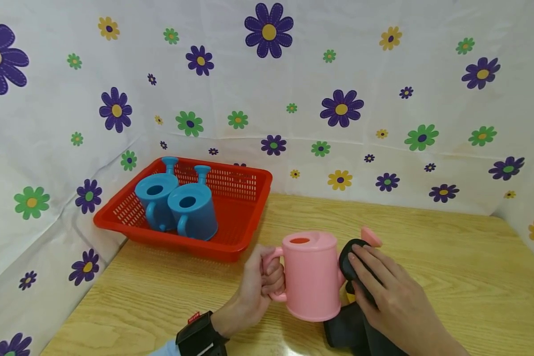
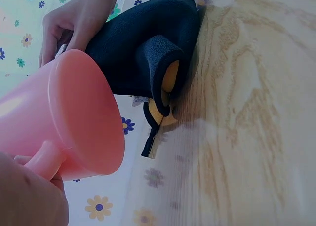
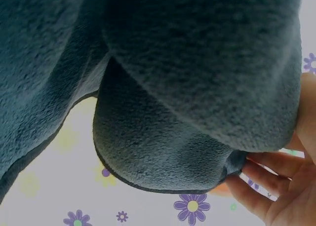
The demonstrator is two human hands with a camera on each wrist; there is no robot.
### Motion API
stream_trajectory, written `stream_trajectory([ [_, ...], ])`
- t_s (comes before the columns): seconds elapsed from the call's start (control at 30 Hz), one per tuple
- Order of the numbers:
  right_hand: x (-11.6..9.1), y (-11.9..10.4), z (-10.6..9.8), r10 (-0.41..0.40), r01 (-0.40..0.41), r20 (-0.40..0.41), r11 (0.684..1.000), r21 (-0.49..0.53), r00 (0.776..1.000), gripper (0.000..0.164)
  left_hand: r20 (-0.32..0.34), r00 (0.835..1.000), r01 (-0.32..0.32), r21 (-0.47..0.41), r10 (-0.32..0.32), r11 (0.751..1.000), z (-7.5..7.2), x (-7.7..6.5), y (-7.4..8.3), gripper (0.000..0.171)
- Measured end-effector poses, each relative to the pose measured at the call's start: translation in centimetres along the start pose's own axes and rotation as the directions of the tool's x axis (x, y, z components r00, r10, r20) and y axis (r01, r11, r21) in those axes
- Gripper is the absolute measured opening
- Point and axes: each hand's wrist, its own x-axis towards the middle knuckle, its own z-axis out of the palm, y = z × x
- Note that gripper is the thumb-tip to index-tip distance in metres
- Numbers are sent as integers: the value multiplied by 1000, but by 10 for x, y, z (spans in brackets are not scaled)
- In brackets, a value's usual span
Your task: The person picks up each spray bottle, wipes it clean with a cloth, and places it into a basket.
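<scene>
My left hand (image 1: 253, 291) grips the handle of a pink watering can (image 1: 311, 284), which is upright in the head view. To its right, my right hand (image 1: 396, 299) holds a dark cloth (image 1: 344, 326) against the spout side. The pink spout head (image 1: 372, 237) shows above the cloth; most of the spout is hidden. In the left wrist view, the can's base faces the camera and the cloth (image 2: 148, 33) hangs in folds, its yellow underside showing. The right wrist view has fingers (image 3: 276, 181) at the edge of the draped cloth.
A red plastic basket (image 1: 231, 251) stands at the back left on the wooden table (image 1: 449, 257). Two blue watering cans (image 1: 200, 210) stand side by side in its left part. Flower-printed white sheeting (image 1: 311, 79) encloses the table at the back and sides.
</scene>
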Motion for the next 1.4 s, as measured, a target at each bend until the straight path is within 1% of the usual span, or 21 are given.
stream_trajectory([
  [0.13,-1,1,2,33,-35,-53,998,-45,998,60,0,1000,9,-2,-9,1000,1,-1,0,38],
  [0.27,-2,2,2,54,-61,-96,996,-65,994,58,-3,1000,12,-13,-12,1000,0,-2,1,38],
  [0.5,-1,3,0,91,-94,-95,995,-30,991,58,-8,1000,30,-35,-30,999,0,-1,3,38],
  [0.7,-2,3,0,100,-98,-108,995,24,989,59,-13,999,42,-46,-43,998,0,-2,2,38],
  [0.83,-3,2,0,114,-110,-96,993,44,989,60,-11,999,43,-57,-43,997,0,-3,2,38],
  [1.03,-4,-1,4,113,-105,-96,991,80,989,59,-11,999,42,-67,-43,997,1,-2,1,38],
  [1.13,-4,-4,6,113,-103,-83,988,115,990,60,-8,999,48,-46,-48,998,1,-3,0,39],
  [1.23,-4,-7,7,118,-105,-64,980,171,991,58,-3,998,58,-35,-58,998,1,-2,-1,40],
  [1.33,-4,-11,8,129,-110,-63,963,246,990,52,9,998,69,-49,-69,996,1,-1,-1,43],
  [1.4,-3,-13,9,138,-108,-80,947,301,987,49,23,997,77,-70,-75,995,1,-1,-1,44],
])
